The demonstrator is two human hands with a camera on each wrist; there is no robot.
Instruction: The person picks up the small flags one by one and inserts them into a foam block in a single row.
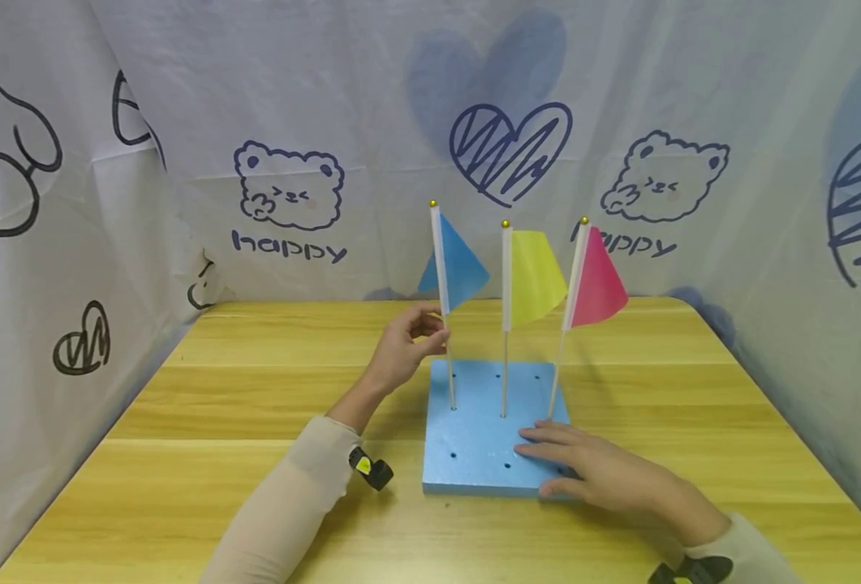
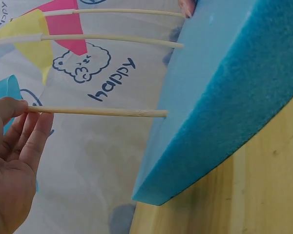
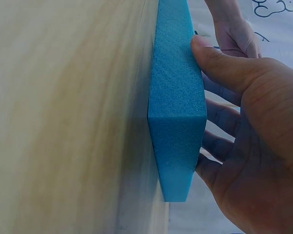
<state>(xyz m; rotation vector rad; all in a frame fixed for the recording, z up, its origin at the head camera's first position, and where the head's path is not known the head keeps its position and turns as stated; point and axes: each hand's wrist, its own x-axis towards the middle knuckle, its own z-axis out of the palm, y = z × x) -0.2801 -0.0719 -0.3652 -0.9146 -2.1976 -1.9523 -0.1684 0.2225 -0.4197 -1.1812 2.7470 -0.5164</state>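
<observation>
My left hand (image 1: 406, 347) pinches the thin wooden stick of the blue flag (image 1: 462, 264) between thumb and fingers, just below the cloth. The stick's lower end stands in a hole of the blue foam board (image 1: 474, 442), tilted slightly to the left. My right hand (image 1: 598, 466) rests with spread, fairly straight fingers on the board's near right corner. In the right wrist view its thumb (image 3: 217, 58) lies at the board's edge. The yellow flag (image 1: 535, 276) stands upright in the middle of the same row, and the pink flag (image 1: 600, 280) leans right beside it.
The board lies on a wooden table (image 1: 204, 454). More small holes show in its far and near rows. Behind the table hangs a white curtain (image 1: 372, 97) printed with bears and hearts. Both wrists carry a black strap, the left strap (image 1: 370, 468) near the board's left side.
</observation>
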